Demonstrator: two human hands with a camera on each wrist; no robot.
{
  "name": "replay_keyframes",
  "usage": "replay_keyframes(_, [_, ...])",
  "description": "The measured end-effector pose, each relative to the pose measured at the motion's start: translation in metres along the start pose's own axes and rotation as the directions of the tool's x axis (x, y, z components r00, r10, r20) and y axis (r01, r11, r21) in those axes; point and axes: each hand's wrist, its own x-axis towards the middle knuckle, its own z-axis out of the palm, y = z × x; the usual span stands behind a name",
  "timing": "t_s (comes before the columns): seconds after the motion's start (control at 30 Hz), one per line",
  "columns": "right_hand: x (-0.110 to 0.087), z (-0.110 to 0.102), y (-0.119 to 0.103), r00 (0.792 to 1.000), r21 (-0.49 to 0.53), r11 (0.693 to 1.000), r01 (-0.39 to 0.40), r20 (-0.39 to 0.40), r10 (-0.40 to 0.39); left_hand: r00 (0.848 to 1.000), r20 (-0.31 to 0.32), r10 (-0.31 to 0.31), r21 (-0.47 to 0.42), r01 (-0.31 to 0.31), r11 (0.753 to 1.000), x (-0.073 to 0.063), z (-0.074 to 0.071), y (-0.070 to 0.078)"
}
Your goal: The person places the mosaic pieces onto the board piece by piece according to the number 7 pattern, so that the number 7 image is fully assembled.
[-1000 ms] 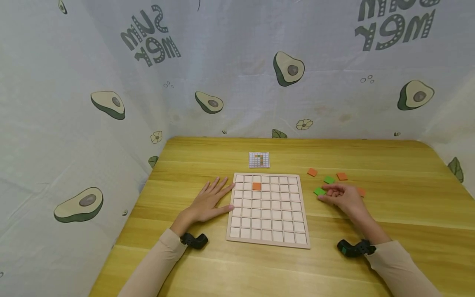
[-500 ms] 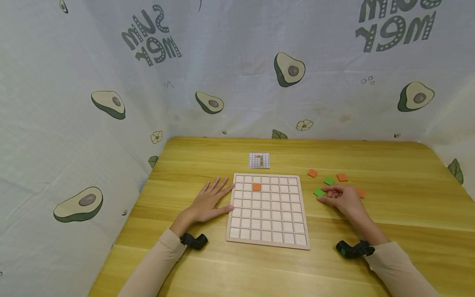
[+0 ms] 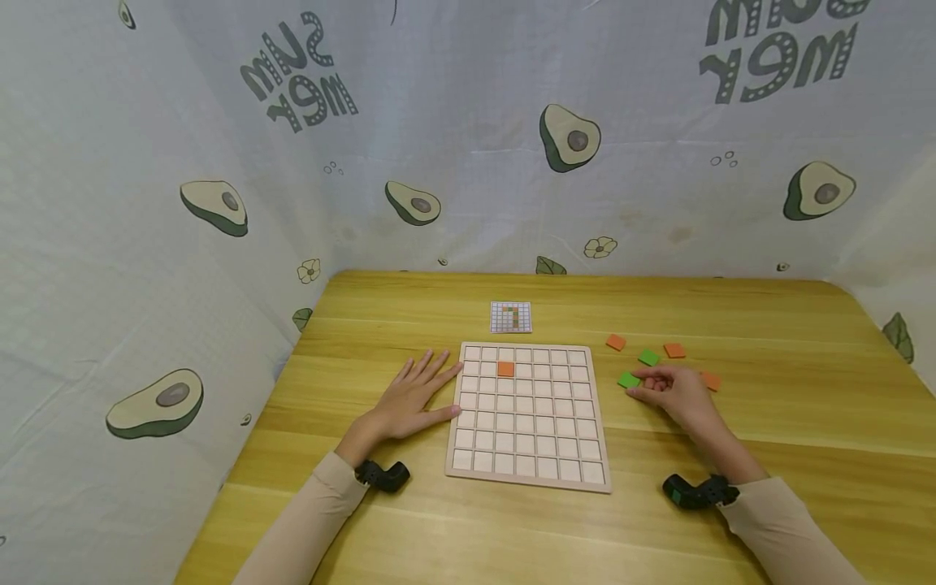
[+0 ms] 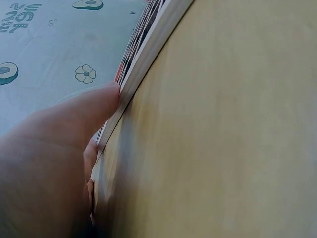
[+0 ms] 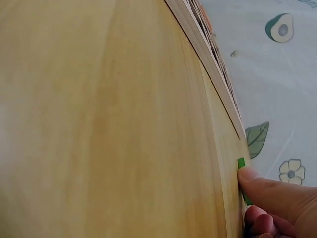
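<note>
My left hand [image 3: 409, 402] lies flat with its fingers spread, thumb and index fingertips right at the left edge of a pale wooden grid board [image 3: 455, 471]. In the left wrist view, the thumb [image 4: 99, 101] touches the side of the board. One orange square tile [image 3: 506, 369] sits in a cell of the second row. To the right of the board, my right hand [image 3: 676, 394] pinches a green square tile [image 3: 628, 380] between thumb and index finger, low at the table. The right wrist view shows the thumb against that tile's edge, the other fingers curled behind.
A small printed card [image 3: 511, 317] with a coloured grid pattern lies behind the board. Around the right hand are another green tile [image 3: 648, 357] and orange tiles [image 3: 674, 350], one partly behind the hand. A patterned curtain [image 3: 468, 146] hangs at the table's far edge.
</note>
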Motion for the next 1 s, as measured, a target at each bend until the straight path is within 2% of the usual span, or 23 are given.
replay_keyframes(0.6, [0.003, -0.004, -0.005, 0.999, 0.016, 1.0, 0.004, 0.037, -0.004, 1.0, 0.012, -0.006, 0.001, 0.006, 1.0, 0.001, 0.001, -0.001])
replay_keyframes(0.83, [0.004, -0.008, -0.011, 0.998, 0.028, 0.999, -0.03, 0.052, 0.028, 1.0, 0.013, -0.003, 0.002, 0.003, 1.0, 0.002, 0.0, -0.001])
replay_keyframes(1.0, [0.006, -0.011, -0.014, 0.999, 0.025, 1.0, -0.01, 0.044, 0.009, 1.0, 0.009, -0.002, 0.003, 0.002, 1.0, 0.001, 0.0, -0.001])
